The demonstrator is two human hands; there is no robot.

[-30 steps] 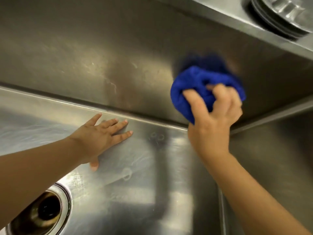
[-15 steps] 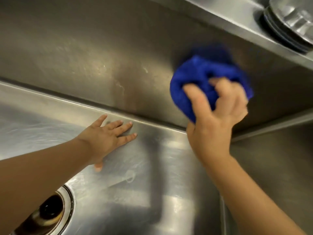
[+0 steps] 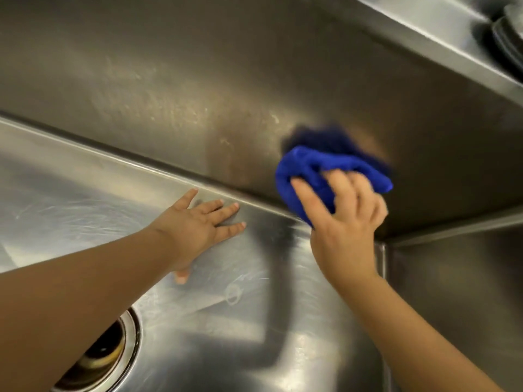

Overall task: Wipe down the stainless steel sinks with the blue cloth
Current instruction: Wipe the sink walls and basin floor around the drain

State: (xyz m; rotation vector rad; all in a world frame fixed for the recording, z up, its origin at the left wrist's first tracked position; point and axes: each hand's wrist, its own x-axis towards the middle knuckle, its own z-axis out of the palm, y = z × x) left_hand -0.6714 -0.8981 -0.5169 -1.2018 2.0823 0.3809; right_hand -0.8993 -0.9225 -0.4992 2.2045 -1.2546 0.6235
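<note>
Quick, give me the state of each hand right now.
Left hand: open, fingers straight, flat on the sink floor.
Right hand: grips the bunched blue cloth against the sink's back wall.

Dim warm light, glare on the sink floor (image 3: 85, 210), motion-blurred blue cloth (image 3: 319, 168).

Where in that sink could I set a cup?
Bare stainless steel sink floor lies between the round drain opening, the flat left hand and the right forearm, and left of that hand. The back right corner is crowded: the right hand holds the bunched blue cloth there.
</note>
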